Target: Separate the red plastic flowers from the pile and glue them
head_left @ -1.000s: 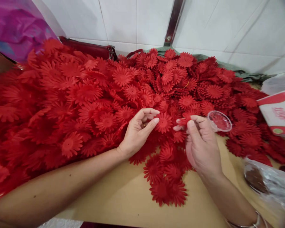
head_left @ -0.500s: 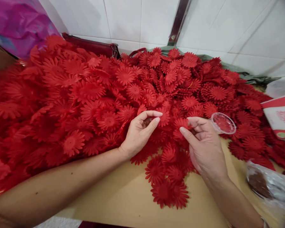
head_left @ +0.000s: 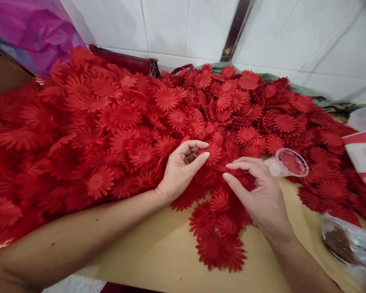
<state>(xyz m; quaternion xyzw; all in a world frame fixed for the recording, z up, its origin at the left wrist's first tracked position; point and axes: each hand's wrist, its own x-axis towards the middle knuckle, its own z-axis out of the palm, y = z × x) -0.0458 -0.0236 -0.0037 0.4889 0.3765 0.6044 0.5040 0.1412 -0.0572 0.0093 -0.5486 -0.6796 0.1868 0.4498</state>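
while the left hand (head_left: 183,171) keeps its pinch on one red flower (head_left: 212,152), thumb and forefinger closed on its edge, the right hand (head_left: 259,195) has let its own blossom go and spread its fingers flat over the heap since a second ago. so the sorting seems to sit between one piece and the next. the held flower lies at about twelve o'clock from the hands, face up toward the viewer; being round, it has no real long axis, though its tilt is hard to judge. at two o'clock a clear plastic cup (head_left: 288,162) lies on its side, mouth toward three o'clock, on the tan table (head_left: 158,252) beside the red pile (head_left: 116,122).
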